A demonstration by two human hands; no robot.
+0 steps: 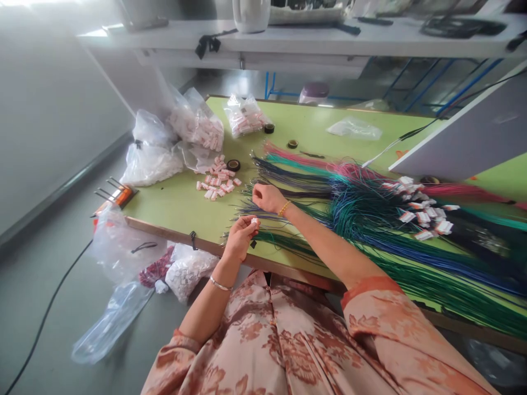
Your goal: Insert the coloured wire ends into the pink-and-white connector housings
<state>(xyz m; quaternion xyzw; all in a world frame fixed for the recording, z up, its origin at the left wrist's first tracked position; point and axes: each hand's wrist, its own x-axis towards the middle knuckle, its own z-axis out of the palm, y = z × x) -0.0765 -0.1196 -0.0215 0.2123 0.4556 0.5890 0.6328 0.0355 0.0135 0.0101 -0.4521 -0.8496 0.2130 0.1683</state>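
Observation:
My left hand [240, 237] is closed on a small white connector [254, 221] near the front edge of the green table [173, 206]. My right hand [267, 196], a little farther in, is pinched on the ends of thin wires [247, 211]. Long bundles of coloured wires [370, 219] in pink, teal, blue and green fan across the table to the right. A loose pile of small white and pink connectors [217, 182] lies just left of my hands.
Plastic bags of connectors [197, 126] stand at the table's far left, more bags [135, 258] hang off the front edge. Small tape rolls [233, 164] sit mid-table. Finished connectors [424, 214] lie on the wires at right. A white shelf [288, 38] runs behind, a white panel [473, 137] at right.

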